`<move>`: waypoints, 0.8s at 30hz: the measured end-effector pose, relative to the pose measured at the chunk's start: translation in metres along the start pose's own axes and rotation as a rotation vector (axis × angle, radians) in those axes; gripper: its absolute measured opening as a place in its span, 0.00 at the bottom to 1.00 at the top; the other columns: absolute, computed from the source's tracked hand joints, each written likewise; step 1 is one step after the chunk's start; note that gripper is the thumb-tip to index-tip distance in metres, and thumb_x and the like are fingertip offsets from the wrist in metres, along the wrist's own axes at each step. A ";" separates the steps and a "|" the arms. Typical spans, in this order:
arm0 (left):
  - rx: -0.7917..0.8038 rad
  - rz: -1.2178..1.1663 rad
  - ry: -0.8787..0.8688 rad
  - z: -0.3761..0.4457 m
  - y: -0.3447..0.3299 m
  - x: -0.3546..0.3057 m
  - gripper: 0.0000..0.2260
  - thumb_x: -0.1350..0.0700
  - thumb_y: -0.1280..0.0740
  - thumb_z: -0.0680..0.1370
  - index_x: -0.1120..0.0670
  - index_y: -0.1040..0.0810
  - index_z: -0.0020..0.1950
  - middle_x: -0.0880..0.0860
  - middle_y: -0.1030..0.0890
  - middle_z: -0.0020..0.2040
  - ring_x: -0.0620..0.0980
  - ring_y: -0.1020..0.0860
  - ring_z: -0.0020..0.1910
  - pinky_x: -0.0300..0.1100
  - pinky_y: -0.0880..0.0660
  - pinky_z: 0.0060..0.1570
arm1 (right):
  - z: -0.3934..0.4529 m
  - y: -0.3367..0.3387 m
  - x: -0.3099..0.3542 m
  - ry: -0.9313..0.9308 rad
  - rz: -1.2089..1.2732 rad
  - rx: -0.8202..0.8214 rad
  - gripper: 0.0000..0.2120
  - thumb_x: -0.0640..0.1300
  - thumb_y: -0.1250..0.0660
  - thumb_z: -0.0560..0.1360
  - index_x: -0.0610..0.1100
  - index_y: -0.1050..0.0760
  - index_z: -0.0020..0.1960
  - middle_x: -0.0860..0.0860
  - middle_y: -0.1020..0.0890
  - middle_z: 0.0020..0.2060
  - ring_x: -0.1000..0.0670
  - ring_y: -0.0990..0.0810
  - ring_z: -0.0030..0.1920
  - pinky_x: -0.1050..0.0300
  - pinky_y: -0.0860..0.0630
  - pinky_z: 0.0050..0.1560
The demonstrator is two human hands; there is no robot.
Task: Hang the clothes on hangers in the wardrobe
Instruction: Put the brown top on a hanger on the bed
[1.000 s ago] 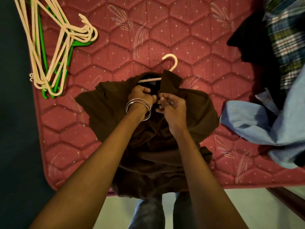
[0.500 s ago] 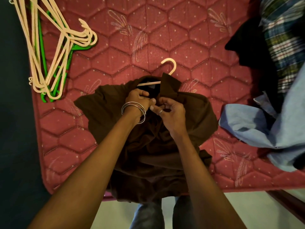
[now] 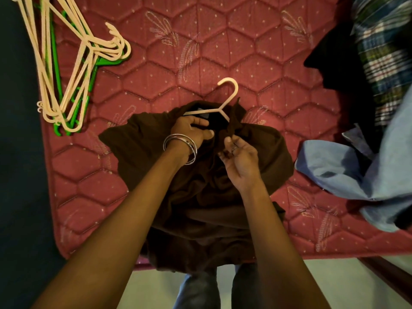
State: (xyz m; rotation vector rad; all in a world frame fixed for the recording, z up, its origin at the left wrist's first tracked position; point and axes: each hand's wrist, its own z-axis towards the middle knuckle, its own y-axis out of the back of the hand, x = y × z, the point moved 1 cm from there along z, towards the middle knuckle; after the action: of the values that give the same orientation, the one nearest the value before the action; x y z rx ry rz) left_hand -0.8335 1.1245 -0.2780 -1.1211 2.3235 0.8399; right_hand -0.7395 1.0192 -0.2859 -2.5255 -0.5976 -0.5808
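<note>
- Lying on the quilted red mattress [image 3: 223,47], near its front edge: a dark brown garment [image 3: 138,143], crumpled, with a cream hanger [image 3: 231,94] partly fed into its neck, hook and one shoulder arm showing.
- Left hand [image 3: 189,132] curled round a fold of the brown cloth at the collar, just below the hanger arm.
- Right hand [image 3: 240,157] pinching the opposite collar edge between thumb and fingertips; possibly a button there, too dark to tell.
- Soft, limp, light fabric by the look of it: likely to slump and slide off a smooth plastic arm unless the neck is closed or spread over both shoulders.
- Best hold: collar edges for dressing, then the stiff hook for lifting.
- Spare hangers [image 3: 73,70], cream and green, heaped at the far left corner.
- More clothes piled at the right: a pale blue shirt [image 3: 347,172] and a plaid one [image 3: 383,52].
</note>
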 end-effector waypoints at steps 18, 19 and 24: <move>-0.072 0.057 -0.014 -0.004 -0.006 -0.004 0.09 0.59 0.23 0.68 0.53 0.23 0.42 0.57 0.18 0.48 0.54 0.19 0.47 0.43 0.23 0.47 | 0.007 0.005 -0.007 0.771 -0.997 -0.049 0.09 0.35 0.30 0.74 0.36 0.18 0.53 0.48 0.19 0.43 0.53 0.20 0.40 0.60 0.20 0.41; -0.074 0.064 -0.015 -0.004 -0.006 -0.005 0.09 0.59 0.23 0.68 0.53 0.22 0.42 0.56 0.18 0.48 0.54 0.19 0.47 0.43 0.23 0.48 | 0.006 0.006 -0.007 0.732 -0.967 -0.007 0.09 0.36 0.32 0.75 0.36 0.18 0.53 0.47 0.19 0.44 0.53 0.20 0.41 0.61 0.20 0.41; -0.040 0.149 -0.059 -0.004 -0.006 -0.010 0.10 0.58 0.23 0.68 0.54 0.23 0.42 0.55 0.18 0.45 0.52 0.20 0.44 0.43 0.23 0.47 | 0.004 0.008 0.000 0.423 -0.579 0.101 0.10 0.37 0.38 0.80 0.33 0.21 0.54 0.39 0.19 0.43 0.44 0.17 0.41 0.46 0.18 0.45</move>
State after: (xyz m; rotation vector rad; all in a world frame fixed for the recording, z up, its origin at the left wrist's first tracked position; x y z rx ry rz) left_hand -0.8232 1.1245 -0.2704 -0.9347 2.3732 0.9642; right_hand -0.7339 1.0146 -0.2915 -2.0245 -1.1579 -1.2116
